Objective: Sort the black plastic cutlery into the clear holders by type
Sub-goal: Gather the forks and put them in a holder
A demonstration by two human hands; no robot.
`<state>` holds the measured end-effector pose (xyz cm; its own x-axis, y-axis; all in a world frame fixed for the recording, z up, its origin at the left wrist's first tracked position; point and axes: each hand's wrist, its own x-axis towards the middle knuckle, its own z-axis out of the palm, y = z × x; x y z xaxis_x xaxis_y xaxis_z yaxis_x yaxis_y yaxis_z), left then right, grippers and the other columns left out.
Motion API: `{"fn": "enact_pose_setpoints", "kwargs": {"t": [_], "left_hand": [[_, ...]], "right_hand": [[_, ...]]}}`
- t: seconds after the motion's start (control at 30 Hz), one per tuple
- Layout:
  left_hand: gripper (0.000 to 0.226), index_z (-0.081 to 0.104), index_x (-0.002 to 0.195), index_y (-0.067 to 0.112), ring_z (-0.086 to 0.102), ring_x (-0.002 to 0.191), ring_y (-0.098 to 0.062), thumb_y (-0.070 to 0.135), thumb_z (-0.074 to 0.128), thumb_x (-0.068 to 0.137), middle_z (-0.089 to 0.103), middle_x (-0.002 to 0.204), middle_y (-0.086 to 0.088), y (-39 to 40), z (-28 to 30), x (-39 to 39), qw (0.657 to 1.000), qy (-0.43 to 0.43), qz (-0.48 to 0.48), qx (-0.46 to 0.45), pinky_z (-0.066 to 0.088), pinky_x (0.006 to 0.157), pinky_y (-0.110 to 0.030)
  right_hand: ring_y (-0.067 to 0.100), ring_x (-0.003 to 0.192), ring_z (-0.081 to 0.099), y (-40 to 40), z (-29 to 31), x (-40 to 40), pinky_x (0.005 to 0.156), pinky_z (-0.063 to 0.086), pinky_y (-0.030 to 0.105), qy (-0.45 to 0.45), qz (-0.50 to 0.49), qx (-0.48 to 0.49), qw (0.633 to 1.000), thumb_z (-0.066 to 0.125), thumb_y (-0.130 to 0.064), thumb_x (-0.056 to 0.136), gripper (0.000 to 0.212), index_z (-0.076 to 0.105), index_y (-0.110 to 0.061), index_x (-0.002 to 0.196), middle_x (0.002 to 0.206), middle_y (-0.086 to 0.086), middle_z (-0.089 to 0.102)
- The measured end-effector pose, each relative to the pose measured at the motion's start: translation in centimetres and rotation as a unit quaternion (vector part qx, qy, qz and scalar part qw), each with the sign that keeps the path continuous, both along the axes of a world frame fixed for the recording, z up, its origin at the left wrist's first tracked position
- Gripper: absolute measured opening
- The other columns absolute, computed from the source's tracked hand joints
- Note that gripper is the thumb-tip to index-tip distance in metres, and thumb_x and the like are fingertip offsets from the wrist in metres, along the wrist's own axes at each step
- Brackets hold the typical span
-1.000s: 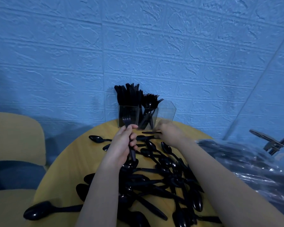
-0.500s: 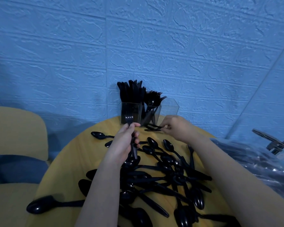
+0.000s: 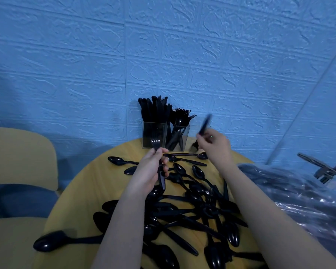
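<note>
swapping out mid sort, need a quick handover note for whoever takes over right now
Left hand: grips a bundle of forks, tines up, just in front of the knife holder.
Right hand: raised, grip on a blurred black piece near the third holder; its type cannot be told.
Holders at the table's far edge: the left one packed with knives, the fork holder in the middle filled with forks, the third looks empty.
Left to do: drop both handfuls by type, then clear the loose pile on the round table, mostly spoons with some knives.
</note>
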<state>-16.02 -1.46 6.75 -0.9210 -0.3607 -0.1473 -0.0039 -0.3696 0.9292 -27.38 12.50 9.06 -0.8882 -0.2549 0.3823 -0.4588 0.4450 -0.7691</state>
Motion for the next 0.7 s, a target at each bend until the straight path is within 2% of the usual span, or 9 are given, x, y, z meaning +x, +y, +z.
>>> {"fn": "enact_pose_setpoints", "kwargs": {"t": [0.07, 0.13, 0.2, 0.33, 0.43, 0.5, 0.7], "left_hand": [[0.022, 0.054, 0.096, 0.013, 0.044, 0.057, -0.012, 0.019, 0.034, 0.104, 0.046, 0.068, -0.002, 0.5, -0.1, -0.1, 1.000, -0.003, -0.004, -0.012, 0.042, 0.054, -0.026], [0.021, 0.053, 0.099, 0.012, 0.049, 0.058, -0.013, 0.020, 0.034, 0.104, 0.051, 0.071, -0.003, 0.9, -0.1, -0.4, 1.000, -0.005, 0.010, -0.010, 0.045, 0.054, -0.025], [0.021, 0.051, 0.101, 0.011, 0.059, 0.061, -0.014, 0.022, 0.033, 0.104, 0.060, 0.078, -0.005, 1.4, 0.1, -0.5, 1.000, 0.005, 0.023, 0.005, 0.050, 0.054, -0.024], [0.027, 0.055, 0.114, 0.009, 0.068, 0.073, -0.012, 0.021, 0.032, 0.104, 0.071, 0.095, -0.006, 1.7, 0.1, -0.6, 0.992, 0.070, 0.021, 0.101, 0.056, 0.065, -0.026], [0.035, 0.053, 0.121, 0.007, 0.070, 0.091, -0.015, 0.022, 0.026, 0.105, 0.070, 0.110, -0.008, 1.1, 0.1, -0.7, 0.971, 0.122, 0.019, 0.205, 0.054, 0.078, -0.029], [0.036, 0.052, 0.118, 0.007, 0.069, 0.097, -0.016, 0.023, 0.023, 0.105, 0.070, 0.111, -0.008, 0.8, 0.0, -0.7, 0.958, 0.142, 0.027, 0.247, 0.052, 0.084, -0.032], [0.034, 0.051, 0.109, 0.006, 0.067, 0.095, -0.025, 0.027, 0.024, 0.104, 0.065, 0.110, -0.014, 1.1, 0.3, -0.8, 0.933, 0.182, 0.067, 0.302, 0.051, 0.083, -0.039]], "right_hand": [[0.012, 0.065, 0.065, 0.1, 0.8, 1.4, 0.069, 0.056, 0.029, -0.070, -0.001, -0.147, 0.987, 0.059, -0.014, 0.090, 0.007, 0.062, -0.014, 0.083, 0.067, 0.000, 0.066], [0.014, 0.063, 0.065, -0.2, 1.2, 3.1, 0.068, 0.058, 0.026, -0.139, 0.030, -0.281, 0.949, 0.057, -0.006, 0.091, 0.011, 0.061, -0.009, 0.081, 0.064, 0.001, 0.066], [0.014, 0.063, 0.066, -0.9, 1.0, 4.9, 0.066, 0.057, 0.024, -0.202, 0.060, -0.360, 0.909, 0.055, -0.004, 0.093, 0.012, 0.061, -0.006, 0.083, 0.067, 0.005, 0.068], [0.016, 0.069, 0.068, -2.1, -0.6, 7.4, 0.067, 0.056, 0.023, -0.252, 0.088, -0.388, 0.882, 0.057, -0.006, 0.092, 0.011, 0.067, -0.002, 0.090, 0.078, 0.012, 0.071], [0.013, 0.070, 0.068, -2.4, -1.6, 8.1, 0.069, 0.056, 0.021, -0.279, 0.075, -0.414, 0.863, 0.062, -0.009, 0.089, 0.011, 0.069, -0.003, 0.094, 0.077, 0.008, 0.072], [0.011, 0.069, 0.067, -2.5, -2.0, 8.3, 0.066, 0.055, 0.019, -0.299, 0.075, -0.433, 0.847, 0.064, -0.010, 0.088, 0.009, 0.070, -0.005, 0.091, 0.072, 0.003, 0.071], [0.006, 0.064, 0.062, -2.8, -2.0, 8.6, 0.060, 0.052, 0.017, -0.331, 0.066, -0.434, 0.835, 0.066, -0.010, 0.086, 0.008, 0.071, -0.006, 0.091, 0.068, -0.001, 0.068]]}}
